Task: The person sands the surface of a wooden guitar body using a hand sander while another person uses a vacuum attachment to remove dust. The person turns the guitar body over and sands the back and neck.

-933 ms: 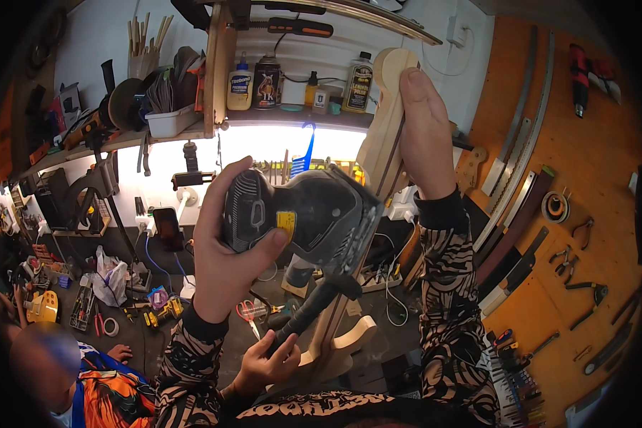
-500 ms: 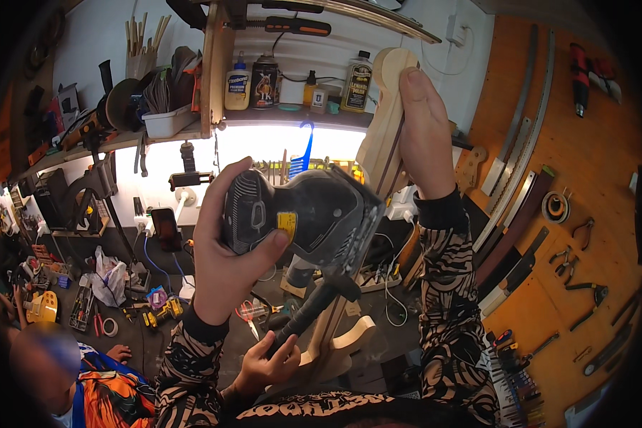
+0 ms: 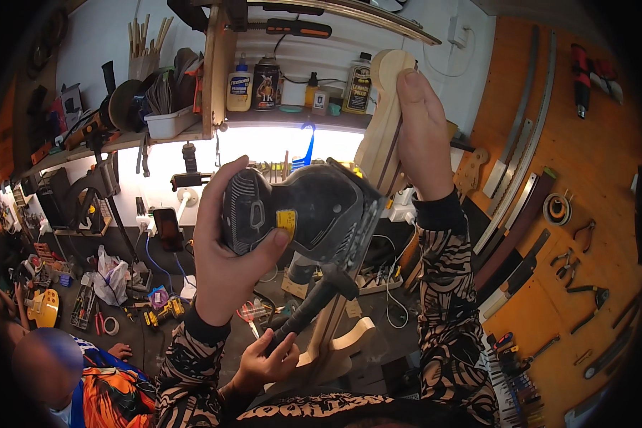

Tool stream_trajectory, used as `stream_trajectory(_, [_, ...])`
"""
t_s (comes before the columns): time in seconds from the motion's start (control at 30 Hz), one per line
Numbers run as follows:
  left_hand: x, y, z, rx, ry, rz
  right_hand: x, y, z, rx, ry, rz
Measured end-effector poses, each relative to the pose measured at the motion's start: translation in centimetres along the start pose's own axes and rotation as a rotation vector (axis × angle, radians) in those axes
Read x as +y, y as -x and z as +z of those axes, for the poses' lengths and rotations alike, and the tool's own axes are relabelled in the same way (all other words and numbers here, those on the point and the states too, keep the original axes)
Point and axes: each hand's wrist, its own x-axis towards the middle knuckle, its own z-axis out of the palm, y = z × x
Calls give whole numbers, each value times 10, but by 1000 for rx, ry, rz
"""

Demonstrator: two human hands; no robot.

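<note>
My left hand (image 3: 220, 267) is wrapped round the rear of a black power sander (image 3: 317, 203) with a yellow label. The sander is tilted, its dusty pad turned toward a pale wooden guitar blank (image 3: 382, 132) that has dark stripes along its length. Whether pad and wood touch is hard to make out. My right hand (image 3: 424, 135) grips the blank near its rounded upper end, thumb along the edge. Lower down, the blank widens into a curved horn (image 3: 353, 337). Another hand (image 3: 267, 362), below my left forearm, holds the dark hose (image 3: 303, 314) under the sander.
At lower left a person (image 3: 114, 381) in an orange and blue shirt is beside the dark workbench (image 3: 214, 357). A yellow drill (image 3: 165, 312), red scissors (image 3: 250, 317) and cables lie there. Bottles stand on a shelf (image 3: 299, 118). Tools hang on the orange board (image 3: 549, 178) at right.
The sander has shifted very slightly against the wood, and the view has moved a touch. Both my hands keep their grips.
</note>
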Motion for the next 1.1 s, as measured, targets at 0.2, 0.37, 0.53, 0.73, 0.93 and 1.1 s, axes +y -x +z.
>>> stream_trajectory(0.2, [-9,9,-10,-12,-14,-24,4,-4,5,-28,13,-37])
stream_trajectory(0.37, [-8,5,-6,29,-39,19,-4,0,7,1,-36,-43])
stream_trajectory(0.53, [-6,13,-13,72,-61,-9,17,-14,10,-65,-64,-84])
stream_trajectory(0.73, [0,13,-16,154,57,-111,31,-23,26,-124,-126,-128])
stream_trajectory(0.93, [9,14,-5,150,-8,-101,28,-22,30,-121,-94,-151])
stream_trajectory(1.1, [9,16,-5,125,-46,-110,30,-23,32,-132,-89,-154])
